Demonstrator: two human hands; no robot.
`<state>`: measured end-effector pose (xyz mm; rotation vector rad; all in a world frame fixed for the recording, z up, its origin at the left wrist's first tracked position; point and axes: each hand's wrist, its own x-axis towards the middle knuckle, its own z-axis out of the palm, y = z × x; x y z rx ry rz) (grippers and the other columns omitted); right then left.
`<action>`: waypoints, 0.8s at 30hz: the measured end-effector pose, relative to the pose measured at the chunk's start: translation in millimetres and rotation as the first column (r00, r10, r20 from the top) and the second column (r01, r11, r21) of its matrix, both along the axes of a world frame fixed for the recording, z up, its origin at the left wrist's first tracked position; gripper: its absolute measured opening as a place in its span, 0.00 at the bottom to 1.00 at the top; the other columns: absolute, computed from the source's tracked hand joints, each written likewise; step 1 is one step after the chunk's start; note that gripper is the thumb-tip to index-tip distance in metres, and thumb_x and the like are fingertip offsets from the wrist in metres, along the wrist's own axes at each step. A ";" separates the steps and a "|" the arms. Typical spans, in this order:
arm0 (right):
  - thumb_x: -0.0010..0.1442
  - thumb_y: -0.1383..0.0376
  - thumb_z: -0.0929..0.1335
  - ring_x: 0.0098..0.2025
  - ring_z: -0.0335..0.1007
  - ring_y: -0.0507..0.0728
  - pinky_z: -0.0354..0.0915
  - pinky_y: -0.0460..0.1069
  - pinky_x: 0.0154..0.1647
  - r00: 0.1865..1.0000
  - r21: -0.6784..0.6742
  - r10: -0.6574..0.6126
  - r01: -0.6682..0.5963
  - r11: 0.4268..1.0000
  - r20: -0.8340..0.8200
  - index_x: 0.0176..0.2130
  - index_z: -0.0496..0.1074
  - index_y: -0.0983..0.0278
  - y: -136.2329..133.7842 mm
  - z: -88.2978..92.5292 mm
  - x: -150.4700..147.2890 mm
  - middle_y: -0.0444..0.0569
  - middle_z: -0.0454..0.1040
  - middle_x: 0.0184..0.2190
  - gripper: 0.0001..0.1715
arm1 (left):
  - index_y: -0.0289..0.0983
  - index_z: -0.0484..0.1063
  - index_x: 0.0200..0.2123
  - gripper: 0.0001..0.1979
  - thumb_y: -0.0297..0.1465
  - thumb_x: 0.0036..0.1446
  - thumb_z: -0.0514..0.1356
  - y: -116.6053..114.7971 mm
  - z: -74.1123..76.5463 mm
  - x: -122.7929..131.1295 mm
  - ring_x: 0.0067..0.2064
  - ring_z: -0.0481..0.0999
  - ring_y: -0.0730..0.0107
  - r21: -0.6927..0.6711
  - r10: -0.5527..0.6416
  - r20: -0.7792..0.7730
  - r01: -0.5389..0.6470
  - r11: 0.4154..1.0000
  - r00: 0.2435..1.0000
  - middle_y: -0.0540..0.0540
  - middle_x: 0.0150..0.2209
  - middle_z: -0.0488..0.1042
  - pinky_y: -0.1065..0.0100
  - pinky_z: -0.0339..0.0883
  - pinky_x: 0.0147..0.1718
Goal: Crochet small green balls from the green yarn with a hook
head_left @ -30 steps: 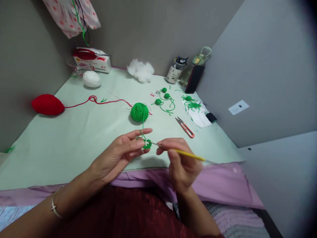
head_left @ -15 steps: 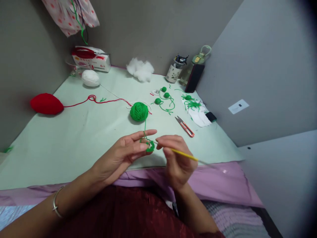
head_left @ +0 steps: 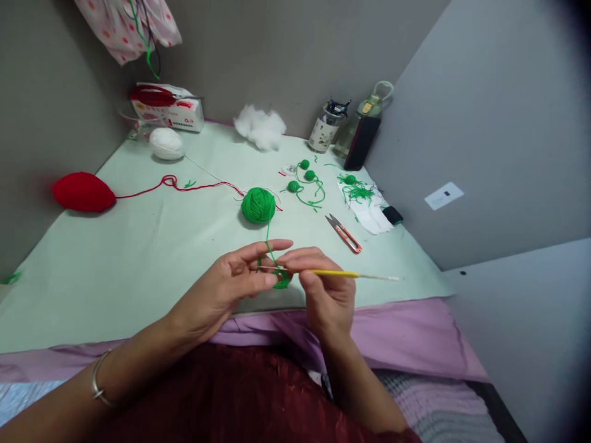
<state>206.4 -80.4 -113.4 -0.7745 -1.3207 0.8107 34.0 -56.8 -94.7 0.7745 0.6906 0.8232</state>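
Between the thumb and fingers of my left hand is a small green crochet piece, shaped like a ring. Its yarn runs over my raised left index finger up to a green yarn ball on the table. My right hand is closed around the yellow grip of a crochet hook. The hook lies almost level, its thin tip passing across the top of the green piece toward my left fingers. Whether the tip sits inside a stitch is too small to tell.
Orange thread snips lie right of the yarn ball. Behind are small green crocheted balls, white stuffing, a pen jar and a phone. Red yarn and white yarn are on the left.
The hook has swung from a downward slant to nearly level, and its tip has moved left past the green piece. My right hand has shifted slightly left.
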 end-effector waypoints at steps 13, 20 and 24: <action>0.71 0.68 0.66 0.39 0.82 0.55 0.79 0.53 0.40 0.891 0.261 -0.181 0.074 0.962 0.417 0.52 0.77 0.56 -12.0 6.7 11.0 0.49 0.83 0.43 0.14 | 0.44 0.83 0.53 0.21 0.31 0.55 0.73 -0.5 2.4 -2.3 0.38 0.70 0.72 0.090 0.108 -0.068 -0.101 0.991 0.992 0.52 0.33 0.74 0.71 0.64 0.43; 0.69 0.71 0.68 0.46 0.81 0.57 0.80 0.53 0.43 0.763 0.462 -0.368 0.104 0.881 0.531 0.56 0.77 0.55 -14.2 2.8 12.2 0.50 0.82 0.47 0.20 | 0.41 0.80 0.56 0.25 0.33 0.54 0.74 0.1 2.4 -3.2 0.39 0.73 0.70 -0.117 -0.022 0.070 0.030 0.993 0.997 0.49 0.35 0.76 0.68 0.67 0.45; 0.73 0.67 0.64 0.30 0.77 0.53 0.77 0.50 0.29 0.977 0.146 -0.160 0.140 0.979 0.138 0.47 0.79 0.59 -5.8 4.2 8.5 0.48 0.80 0.36 0.13 | 0.42 0.82 0.54 0.23 0.32 0.54 0.74 1.0 2.7 -3.6 0.38 0.72 0.72 -0.026 0.070 -0.022 -0.071 0.997 0.997 0.50 0.36 0.76 0.69 0.66 0.45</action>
